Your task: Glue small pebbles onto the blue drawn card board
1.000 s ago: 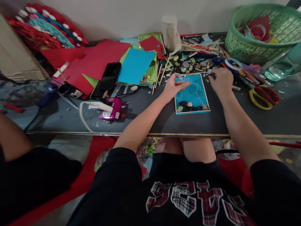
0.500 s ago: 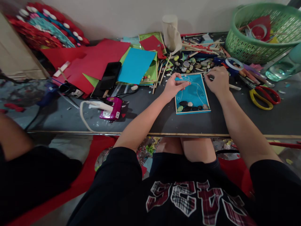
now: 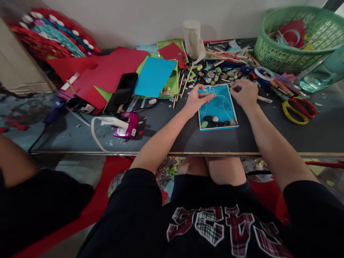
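Note:
A blue panel (image 3: 219,107) framed with thin wooden sticks lies on the dark table, with white line drawing on it. Dark and pale pebbles (image 3: 212,124) line its lower edge. My left hand (image 3: 197,99) is over the panel's left edge, thumb and forefinger pinched together; whatever they hold is too small to name. At the panel's upper right corner, my right hand (image 3: 245,94) has its fingers curled and closed, their tips near the frame. What sits between those fingertips is hidden. Loose pebbles (image 3: 211,74) are heaped just behind the panel.
Scissors (image 3: 299,110), a tape roll (image 3: 264,73) and a green basket (image 3: 282,53) are to the right. Leftward are a phone (image 3: 125,87), blue paper (image 3: 154,76), red sheets (image 3: 118,66) and a purple power socket (image 3: 127,125) with a cable. Another person's arm (image 3: 14,161) shows at far left.
My right hand has shifted slightly left, closer to the panel's upper right corner. My left hand keeps its pinch by the left edge. The whole view has shifted a little.

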A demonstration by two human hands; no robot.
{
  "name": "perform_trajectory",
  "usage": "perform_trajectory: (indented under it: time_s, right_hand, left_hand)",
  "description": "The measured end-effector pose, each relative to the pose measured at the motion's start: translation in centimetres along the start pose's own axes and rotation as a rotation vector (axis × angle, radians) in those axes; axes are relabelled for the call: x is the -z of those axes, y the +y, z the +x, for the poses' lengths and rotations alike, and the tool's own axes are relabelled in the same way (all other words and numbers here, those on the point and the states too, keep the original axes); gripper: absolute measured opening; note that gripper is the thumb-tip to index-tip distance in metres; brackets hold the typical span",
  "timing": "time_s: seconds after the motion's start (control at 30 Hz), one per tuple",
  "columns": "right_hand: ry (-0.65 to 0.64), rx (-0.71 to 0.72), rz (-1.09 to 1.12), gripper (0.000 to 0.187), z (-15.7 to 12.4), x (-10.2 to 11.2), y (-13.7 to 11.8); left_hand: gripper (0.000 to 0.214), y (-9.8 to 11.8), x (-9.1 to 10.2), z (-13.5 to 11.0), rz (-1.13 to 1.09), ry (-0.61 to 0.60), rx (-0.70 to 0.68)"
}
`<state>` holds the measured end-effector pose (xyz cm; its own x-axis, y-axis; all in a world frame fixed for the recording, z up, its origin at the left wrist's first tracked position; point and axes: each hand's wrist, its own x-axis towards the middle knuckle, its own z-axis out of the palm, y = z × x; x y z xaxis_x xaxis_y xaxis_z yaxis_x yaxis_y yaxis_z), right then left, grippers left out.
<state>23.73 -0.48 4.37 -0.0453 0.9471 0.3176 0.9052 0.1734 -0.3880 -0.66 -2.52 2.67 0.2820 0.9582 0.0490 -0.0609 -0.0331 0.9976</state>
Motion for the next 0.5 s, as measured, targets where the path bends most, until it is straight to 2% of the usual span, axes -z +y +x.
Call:
perform_trajectory:
  time_s: [0.2, 0.33, 0.5]
  right_hand:
    - [-0.026, -0.039, -0.078, 0.022, -0.4, 0.8, -1.3]
    - [-0.028, -0.058, -0.112, 0.027, -0.5, 0.8, -1.1]
    - [-0.04, -0.043, -0.117, 0.029, -0.7, 0.7, -0.8]
  left_hand:
    - [0.048, 0.1, 0.0, 0.0, -0.019, 0.007, 0.006]
    - [0.045, -0.1, 0.1, 0.1, -0.027, 0.001, -0.003]
    - [0.052, -0.4, 0.3, 0.2, -0.008, -0.001, -0.009]
